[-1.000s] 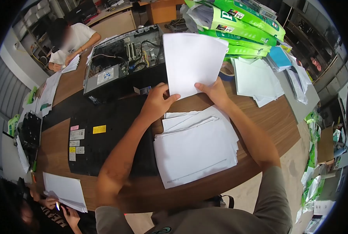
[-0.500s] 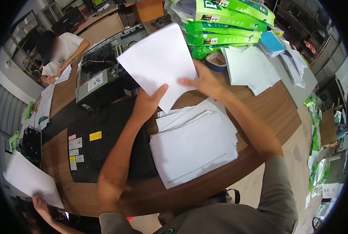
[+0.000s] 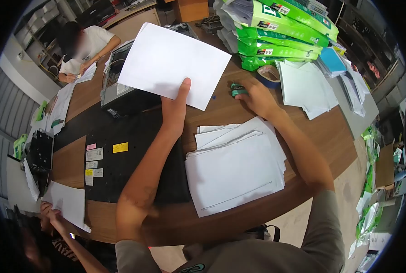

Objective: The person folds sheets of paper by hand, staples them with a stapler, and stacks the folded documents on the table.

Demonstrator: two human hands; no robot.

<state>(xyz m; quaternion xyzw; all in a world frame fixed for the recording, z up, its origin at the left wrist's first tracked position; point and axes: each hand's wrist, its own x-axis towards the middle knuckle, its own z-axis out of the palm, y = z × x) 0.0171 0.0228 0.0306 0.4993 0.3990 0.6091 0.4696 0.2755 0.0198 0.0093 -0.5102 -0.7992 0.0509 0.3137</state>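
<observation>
While the left hand [image 3: 174, 107] holds up paper [image 3: 171, 61], the right hand [image 3: 260, 99] grips a stapler [image 3: 236, 90]

With its thumb [image 3: 183, 88] flat on top and its other fingers hidden beneath, the left hand pinches the paper, tilted above the table [image 3: 335, 145] and blocking part of the PC case [image 3: 139, 102]. The right hand's fingers curl closed around the teal stapler, near the tape roll [image 3: 269, 83]; whether it touches the table, I cannot tell. Lower down, a loose stack [image 3: 234, 168] lies just beside the black panel [image 3: 109, 179]. Green packs [image 3: 280, 32] are piled behind the tape roll. At lower left, a co-worker's hand [image 3: 52, 214] touches other sheets [image 3: 70, 204].
</observation>
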